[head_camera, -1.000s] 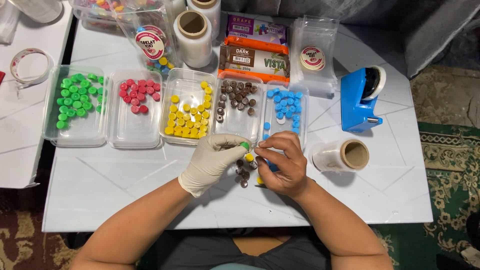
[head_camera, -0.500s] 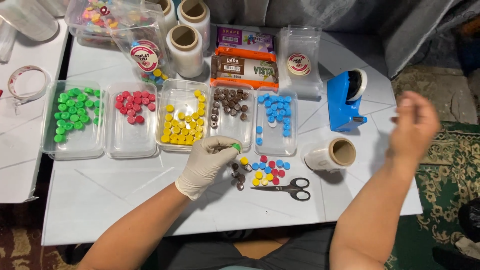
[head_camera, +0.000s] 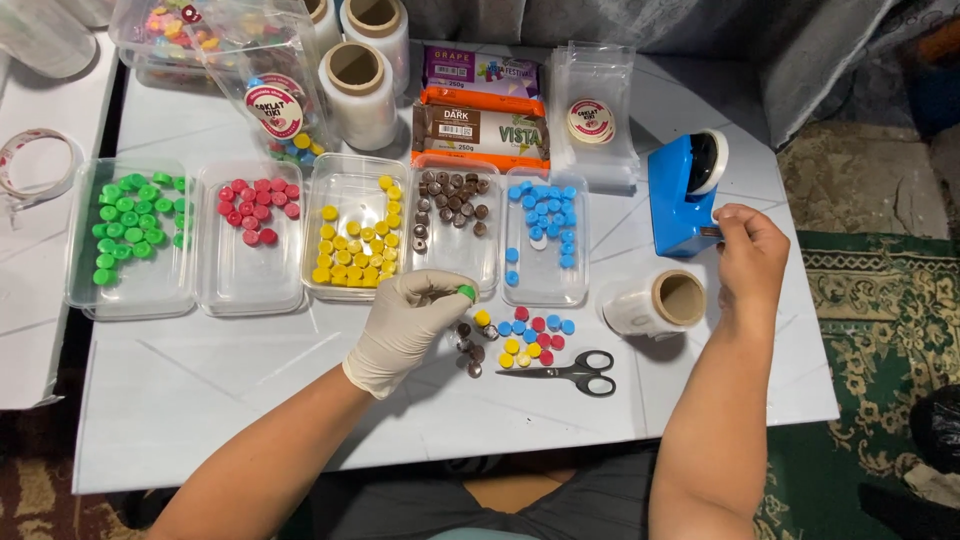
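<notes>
We see our left hand (head_camera: 405, 328), in a white glove, over the white table (head_camera: 250, 400), just in front of the clear tray of yellow candies (head_camera: 352, 240). Its fingers are curled together and the fingertips pinch a small green candy (head_camera: 466, 293), which is held just above the table near the front edge of the tray of brown candies (head_camera: 452, 222).

Our right hand (head_camera: 750, 255) is bare and reaches to the blue tape dispenser (head_camera: 685, 195) on the right side of the table. The thumb and forefinger are pressed together at the front edge of the dispenser; what they pinch there is too small for us to tell.

Between the two hands there is a loose group of mixed candies (head_camera: 520, 338), blue, red, yellow and brown, lying on the table. Black scissors (head_camera: 572, 372) lie just beside this group, closed. A roll of clear film (head_camera: 655, 303) lies on its side below the right hand.

Further left stand the tray of red candies (head_camera: 250, 235) and the tray of green candies (head_camera: 130, 235), and the tray of blue candies (head_camera: 542, 235) stands right of the brown ones.
</notes>
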